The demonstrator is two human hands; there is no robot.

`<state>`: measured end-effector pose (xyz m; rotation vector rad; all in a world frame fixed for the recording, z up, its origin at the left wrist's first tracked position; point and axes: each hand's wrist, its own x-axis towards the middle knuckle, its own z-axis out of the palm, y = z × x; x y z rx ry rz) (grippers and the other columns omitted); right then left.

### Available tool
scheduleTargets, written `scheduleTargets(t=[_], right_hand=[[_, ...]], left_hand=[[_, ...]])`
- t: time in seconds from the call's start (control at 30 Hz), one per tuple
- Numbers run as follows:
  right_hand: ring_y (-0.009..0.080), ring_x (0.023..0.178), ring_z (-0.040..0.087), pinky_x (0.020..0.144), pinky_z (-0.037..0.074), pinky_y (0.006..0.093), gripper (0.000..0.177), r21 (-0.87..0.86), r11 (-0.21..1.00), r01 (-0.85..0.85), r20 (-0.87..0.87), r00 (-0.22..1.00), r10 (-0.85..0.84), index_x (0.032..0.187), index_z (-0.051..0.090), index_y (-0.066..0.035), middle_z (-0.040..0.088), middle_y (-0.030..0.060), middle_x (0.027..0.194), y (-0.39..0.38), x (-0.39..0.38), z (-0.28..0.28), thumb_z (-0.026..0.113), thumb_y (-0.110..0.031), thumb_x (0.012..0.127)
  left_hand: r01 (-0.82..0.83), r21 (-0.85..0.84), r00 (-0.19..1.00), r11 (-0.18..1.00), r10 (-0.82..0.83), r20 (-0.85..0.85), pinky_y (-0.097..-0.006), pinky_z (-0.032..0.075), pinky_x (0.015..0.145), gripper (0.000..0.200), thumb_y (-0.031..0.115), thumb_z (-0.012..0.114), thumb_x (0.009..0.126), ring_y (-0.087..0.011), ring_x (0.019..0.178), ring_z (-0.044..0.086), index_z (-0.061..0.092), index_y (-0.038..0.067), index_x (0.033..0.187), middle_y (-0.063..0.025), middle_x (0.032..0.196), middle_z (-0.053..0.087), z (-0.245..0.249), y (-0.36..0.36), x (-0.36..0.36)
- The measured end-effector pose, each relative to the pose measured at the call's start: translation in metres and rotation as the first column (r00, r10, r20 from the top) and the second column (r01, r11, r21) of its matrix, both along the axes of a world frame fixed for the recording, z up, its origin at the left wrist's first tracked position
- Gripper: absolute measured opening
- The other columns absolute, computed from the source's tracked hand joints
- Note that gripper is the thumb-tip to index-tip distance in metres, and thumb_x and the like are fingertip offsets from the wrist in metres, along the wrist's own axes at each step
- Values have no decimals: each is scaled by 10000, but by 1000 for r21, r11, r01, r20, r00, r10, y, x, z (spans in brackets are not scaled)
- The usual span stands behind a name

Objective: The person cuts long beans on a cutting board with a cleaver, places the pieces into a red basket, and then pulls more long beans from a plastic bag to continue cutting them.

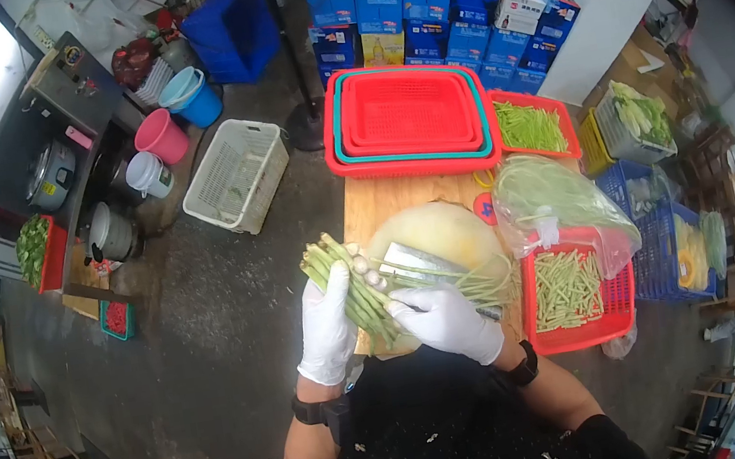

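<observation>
My left hand [326, 324], in a white glove, wraps around a bunch of long green beans [354, 299], its fingertips showing along the bunch's right side. My gloved right hand [444, 320] is closed at the right edge of the bunch, gripping some bean strands. More long beans [486, 283] trail to the right over a round pale chopping board [427, 221]. A cleaver [414, 262] lies flat on the board beyond my right hand, partly covered by beans and the hand.
Right of the board, a red basket [628, 310] holds cut bean pieces, beneath a clear bag [560, 198] of green vegetables. Nested red and teal baskets [415, 166] stand at the table's back, beside a red basket of cut greens [530, 127]. A white crate [263, 188] sits on the floor at left.
</observation>
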<state>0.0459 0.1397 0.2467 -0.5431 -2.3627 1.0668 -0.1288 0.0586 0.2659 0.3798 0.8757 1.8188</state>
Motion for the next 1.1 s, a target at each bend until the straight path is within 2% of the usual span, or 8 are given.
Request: scheduleTargets(t=[0.17, 0.3, 0.4, 0.7, 0.8, 0.93, 1.03, 1.1], right_hand=[[372, 966, 729, 829, 587, 434, 293, 171, 983, -59, 82, 996, 45, 1132, 759, -32, 748, 224, 1026, 21, 19, -27, 707, -272, 973], [393, 1065, 710, 939, 557, 472, 381, -234, 904, 357, 441, 868, -228, 1156, 749, -40, 739, 218, 1175, 60, 64, -90, 625, -363, 997], [402, 1050, 704, 918, 554, 482, 363, -123, 885, 449, 652, 709, -269, 1124, 745, -41, 746, 209, 1124, 74, 88, -139, 605, -353, 1001], [367, 941, 704, 862, 549, 493, 222, 315, 927, 205, 437, 835, -334, 1019, 747, -70, 732, 157, 972, 63, 19, -213, 687, -259, 919], [341, 1014, 698, 910, 537, 471, 235, 341, 935, 100, 624, 720, -305, 1048, 761, -75, 728, 162, 997, 69, 11, -223, 716, -247, 894], [350, 964, 702, 887, 544, 468, 214, 344, 932, 113, 611, 727, -314, 1031, 748, -50, 735, 154, 968, 77, 14, -231, 691, -205, 895], [352, 963, 705, 870, 545, 477, 199, 198, 938, 283, 344, 876, -337, 1040, 742, -44, 733, 168, 988, 81, 11, -210, 689, -182, 906], [346, 958, 707, 857, 549, 459, 193, -130, 922, 365, 247, 912, -326, 1064, 728, -27, 725, 172, 998, 79, 6, -172, 688, -154, 923]], left_hand=[[-121, 6, 990, 993, 121, -73, -354, 549, 844, 291, 277, 558, 1117, -146, 935, 600, 544, 95, 1343, -35, 1126, 606, -8, -11, -14], [-272, -84, 961, 959, 266, -74, -343, 531, 839, 281, 284, 543, 1125, -140, 907, 578, 532, 113, 1348, -23, 1109, 600, -10, -29, -25], [-340, -53, 940, 939, 338, -50, -337, 500, 842, 324, 286, 541, 1128, -112, 874, 509, 515, 105, 1396, 26, 983, 512, -24, -43, -33], [-313, -128, 950, 941, 312, -27, -345, 502, 852, 364, 286, 541, 1127, -116, 884, 510, 496, 84, 1426, 22, 985, 511, -41, -78, -39], [-304, -158, 952, 939, 305, -21, -353, 502, 861, 301, 277, 546, 1124, -128, 895, 517, 516, 102, 1367, 18, 981, 513, -47, -84, -35], [-265, -189, 963, 946, 268, -12, -345, 519, 842, 238, 279, 566, 1116, -148, 905, 556, 543, 119, 1291, -5, 1017, 560, -54, -78, -28], [-269, -261, 963, 927, 259, -74, -336, 556, 822, 269, 282, 594, 1103, -165, 906, 614, 564, 93, 1293, -62, 1057, 632, -47, -64, -21], [-258, -260, 966, 931, 246, -79, -334, 555, 823, 290, 281, 590, 1105, -163, 907, 613, 555, 75, 1306, -54, 1026, 626, -45, -53, -21]])
